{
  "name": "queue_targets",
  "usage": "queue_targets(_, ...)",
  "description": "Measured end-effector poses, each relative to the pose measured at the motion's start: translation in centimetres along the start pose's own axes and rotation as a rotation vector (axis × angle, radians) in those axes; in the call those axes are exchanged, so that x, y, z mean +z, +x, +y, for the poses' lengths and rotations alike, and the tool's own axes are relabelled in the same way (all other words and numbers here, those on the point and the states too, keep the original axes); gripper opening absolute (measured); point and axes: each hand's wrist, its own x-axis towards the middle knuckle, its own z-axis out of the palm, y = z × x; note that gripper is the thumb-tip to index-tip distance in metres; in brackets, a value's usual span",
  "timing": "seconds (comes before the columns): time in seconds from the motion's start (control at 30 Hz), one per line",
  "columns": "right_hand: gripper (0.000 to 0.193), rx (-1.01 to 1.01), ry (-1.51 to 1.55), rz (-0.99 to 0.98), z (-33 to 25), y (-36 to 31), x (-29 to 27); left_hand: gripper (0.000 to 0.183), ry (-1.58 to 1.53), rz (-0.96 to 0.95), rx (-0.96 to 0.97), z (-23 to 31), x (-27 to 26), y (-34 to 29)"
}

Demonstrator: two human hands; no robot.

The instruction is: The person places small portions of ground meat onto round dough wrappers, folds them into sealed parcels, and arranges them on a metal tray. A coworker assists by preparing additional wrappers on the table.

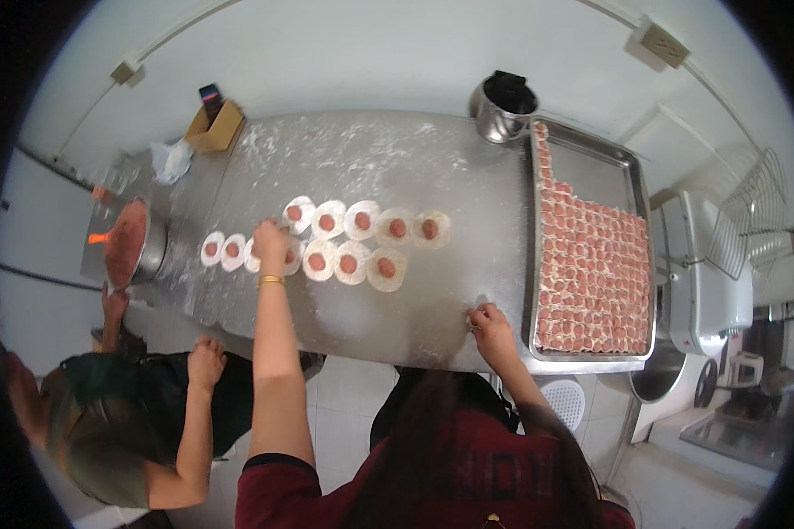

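Two rows of round, floured dumpling wrappers (pixel 362 219) lie on the steel table, each with a dab of pink meat filling (pixel 348 264) in its middle. My left hand (pixel 272 242), a gold bracelet at the wrist, reaches in among them, its fingers bent together and covering part of a wrapper; whatever they pinch is hidden. Near the table's front edge, just left of the large tray, my right hand (pixel 490 324) rests with curled fingers, and I cannot make out anything in it. Many small filled dumplings (pixel 591 273) stand packed in rows in the metal tray (pixel 532 264).
At the left, a co-worker (pixel 106 423) stands beside a metal bowl (pixel 155 247) of pink filling (pixel 129 240). A cardboard box (pixel 212 132), a plastic bag (pixel 171 162) and a steel pail (pixel 505 119) stand along the back. A white machine (pixel 710 291) is right of the tray.
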Motion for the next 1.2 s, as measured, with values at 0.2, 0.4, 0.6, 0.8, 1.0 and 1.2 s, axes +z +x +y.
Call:
queue_targets(0.2,0.035,0.069,0.218,0.030,2.2,1.4,-4.6,0.025,-0.034,-0.124,0.139,-6.4,6.2,4.5)
queue_targets(0.4,0.033,0.224,0.246,0.413,11.6,7.4,-17.0,0.024,-1.124,-0.490,-0.463,-6.3,7.0,7.2)
queue_targets(0.6,0.038,0.296,-0.035,0.394,20.3,16.9,-23.0,0.033,-1.639,-0.432,-0.551,-3.5,4.7,6.3)
queue_targets(0.8,0.033,0.323,-0.081,0.233,26.2,23.8,-20.2,0.030,-1.790,-0.466,-0.581,4.0,-0.2,0.0)
queue_targets(1.0,0.022,0.114,-0.263,-0.001,27.9,26.3,-17.4,0.037,-1.727,-0.690,-0.680,10.4,-5.3,-10.6)
queue_targets(1.2,0.020,-0.039,-0.223,-0.099,27.3,25.2,-19.3,0.047,-1.633,-0.919,-0.741,13.4,-6.0,-17.2)
